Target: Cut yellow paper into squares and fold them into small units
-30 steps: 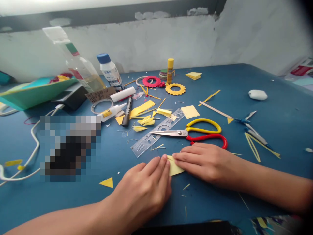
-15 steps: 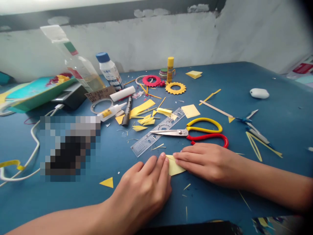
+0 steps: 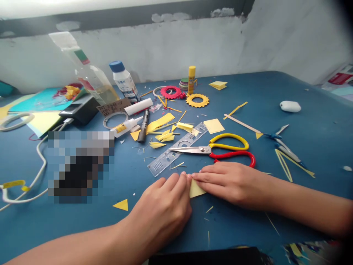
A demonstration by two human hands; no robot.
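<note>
A small piece of pale yellow paper (image 3: 196,190) lies on the blue table between my two hands, largely covered by them. My left hand (image 3: 165,206) is closed on the paper's left side with bent fingers; the thumb is hidden. From the right, my right hand (image 3: 234,182) presses its fingertips together on the paper's upper edge, close to the left fingertips. Just beyond the right hand lie scissors (image 3: 202,149) with one yellow and one red handle. Their blades rest over a clear plastic ruler (image 3: 162,165). A yellow paper triangle (image 3: 121,205) lies left of my left hand.
Yellow paper scraps (image 3: 165,135), a black marker (image 3: 143,127), a glue bottle (image 3: 124,127) and a glue stick (image 3: 191,81) stand or lie farther back. A clear bottle (image 3: 89,77) and a white bottle (image 3: 125,82) are near the wall. A drawing compass (image 3: 289,151) lies right.
My right fingertips have shifted slightly left along the paper's upper edge and now meet my left fingertips. Less of the paper shows. At the far left, the raised green sheet now lies lower.
</note>
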